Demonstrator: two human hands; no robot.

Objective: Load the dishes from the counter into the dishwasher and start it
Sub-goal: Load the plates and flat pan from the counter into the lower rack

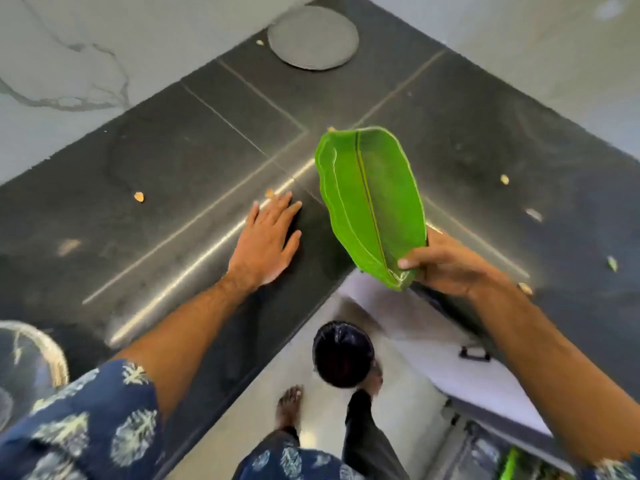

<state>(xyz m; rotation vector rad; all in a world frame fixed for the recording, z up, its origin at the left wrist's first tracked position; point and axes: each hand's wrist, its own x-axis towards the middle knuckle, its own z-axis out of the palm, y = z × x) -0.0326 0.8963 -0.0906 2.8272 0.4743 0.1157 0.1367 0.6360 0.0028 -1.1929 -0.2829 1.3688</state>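
Pick-up step: right hand [446, 265] pinches the green leaf-shaped plate [370, 202] by its near end, lifted off the counter [173, 161]. Left hand [268, 244] lies flat, holding nothing. Next, probably: carry it down to the open dishwasher [485, 441] at lower right and slot it in.

no readable text, labels, brands, numbers or signs anywhere in view
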